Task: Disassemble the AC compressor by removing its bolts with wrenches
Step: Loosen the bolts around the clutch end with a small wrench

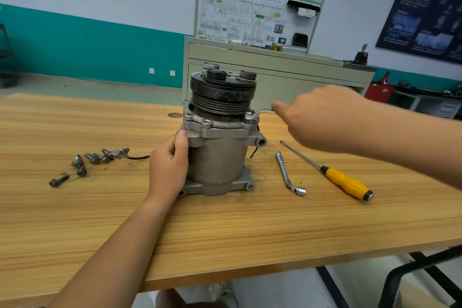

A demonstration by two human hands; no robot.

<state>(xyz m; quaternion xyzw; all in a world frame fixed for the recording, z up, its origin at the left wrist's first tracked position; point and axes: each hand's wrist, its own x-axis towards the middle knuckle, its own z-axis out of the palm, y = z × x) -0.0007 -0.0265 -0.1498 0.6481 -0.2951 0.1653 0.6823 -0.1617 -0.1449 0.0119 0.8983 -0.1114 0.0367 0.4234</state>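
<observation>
The AC compressor [220,157] stands upright on the wooden table [225,232]; several loose bolts [92,159] lie to its left; the left hand [167,167] wraps its housing; the right hand [317,117] pinches a ring wrench [260,113] seated on a flange bolt [248,115]; seemingly partway done.

We've got the compressor [220,147] upright mid-table [225,232]. Bolts [93,158] lie loose to its left, L-wrench [285,172] just right, screwdriver [342,180] beyond. Left hand [167,167] grips its left side, right hand [320,117] holds a wrench [261,112] on the upper-right flange. Cabinet [275,67] behind.
</observation>
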